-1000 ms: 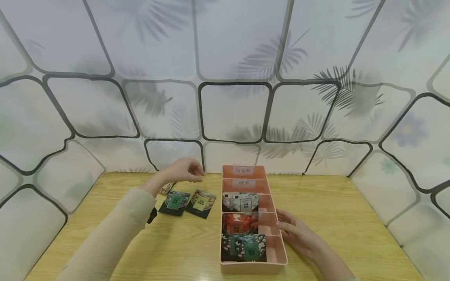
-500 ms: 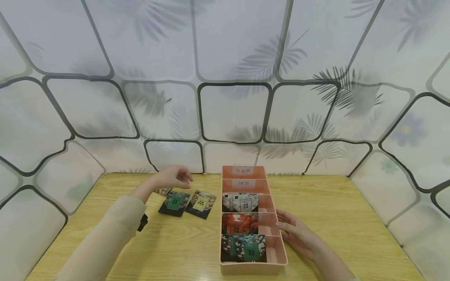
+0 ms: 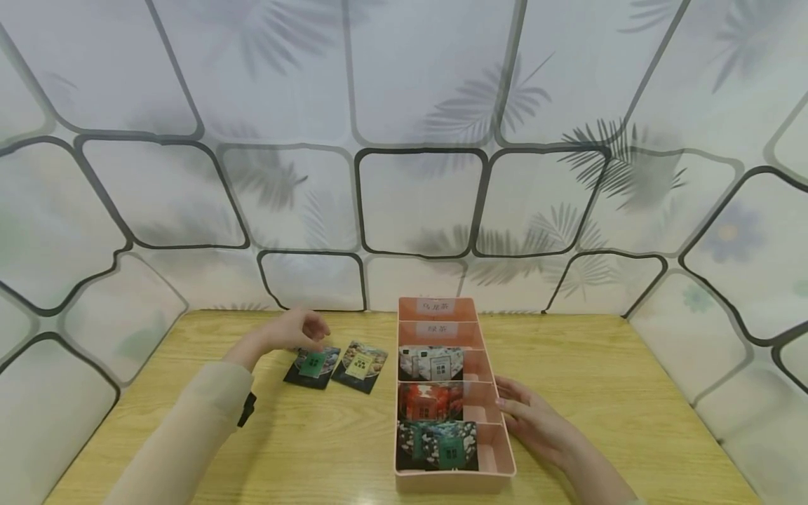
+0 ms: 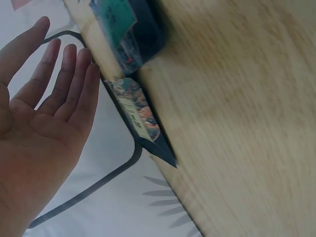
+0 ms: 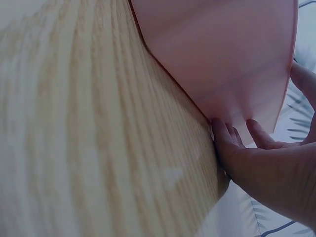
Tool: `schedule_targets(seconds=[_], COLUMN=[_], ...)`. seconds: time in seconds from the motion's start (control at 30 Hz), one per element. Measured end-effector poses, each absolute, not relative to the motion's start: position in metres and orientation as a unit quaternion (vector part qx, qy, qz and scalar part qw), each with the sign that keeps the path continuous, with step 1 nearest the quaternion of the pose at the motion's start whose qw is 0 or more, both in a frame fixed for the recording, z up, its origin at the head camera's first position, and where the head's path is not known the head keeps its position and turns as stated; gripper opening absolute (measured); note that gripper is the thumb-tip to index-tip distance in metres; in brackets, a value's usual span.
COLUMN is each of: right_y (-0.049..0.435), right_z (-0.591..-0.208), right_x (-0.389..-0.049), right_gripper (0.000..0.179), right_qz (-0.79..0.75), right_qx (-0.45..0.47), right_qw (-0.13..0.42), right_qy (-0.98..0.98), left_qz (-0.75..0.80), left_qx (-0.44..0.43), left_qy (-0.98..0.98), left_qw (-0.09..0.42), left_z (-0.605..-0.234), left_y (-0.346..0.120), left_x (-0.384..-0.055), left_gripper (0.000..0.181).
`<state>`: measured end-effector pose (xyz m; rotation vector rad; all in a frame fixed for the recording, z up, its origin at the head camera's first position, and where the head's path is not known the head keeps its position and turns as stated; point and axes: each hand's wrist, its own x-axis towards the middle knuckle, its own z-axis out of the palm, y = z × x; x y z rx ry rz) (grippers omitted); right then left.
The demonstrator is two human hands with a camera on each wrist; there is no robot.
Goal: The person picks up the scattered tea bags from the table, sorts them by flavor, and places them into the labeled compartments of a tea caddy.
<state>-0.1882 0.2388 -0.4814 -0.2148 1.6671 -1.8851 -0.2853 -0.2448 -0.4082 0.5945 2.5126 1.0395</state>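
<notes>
My left hand (image 3: 293, 332) hovers over the far end of a tea sachet with a green label (image 3: 313, 365), its fingers loosely bent and nothing held. To the right of that sachet lies one with a yellow label (image 3: 360, 367). The left wrist view shows the bare palm beside a third tea sachet (image 4: 136, 111) with a pale label, which the hand covers in the head view. My right hand (image 3: 536, 421) rests against the right side of a long pink divided box (image 3: 454, 482). In the right wrist view its fingertips (image 5: 253, 124) touch the box's outer wall.
Inside the box, white sachets (image 3: 432, 363), red sachets (image 3: 431, 402) and dark green sachets (image 3: 438, 446) fill the three nearer compartments. Paper labels (image 3: 435, 306) mark the two far ones. A patterned curtain (image 3: 423, 203) borders the wooden table (image 3: 587, 365) at the back.
My left hand has moved left and down, from beyond the yellow-label sachet to over the green-label one, hiding the third sachet. The right hand and box have stayed in place.
</notes>
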Motion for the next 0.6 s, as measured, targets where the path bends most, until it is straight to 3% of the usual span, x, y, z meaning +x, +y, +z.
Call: schedule_targets(seconds=[0.6], right_y=[0.238], right_z=[-0.482], right_x=[-0.188], right_gripper=[0.083], right_qz=[-0.712], right_qx=[-0.072], right_qw=[0.301], right_qy=[0.631], left_qz=[0.319], left_qx=[0.222], left_qy=[0.906], left_qw=[0.167], left_z=[-0.43], left_y=[-0.246], left_x=[-0.285], left_gripper=[0.031])
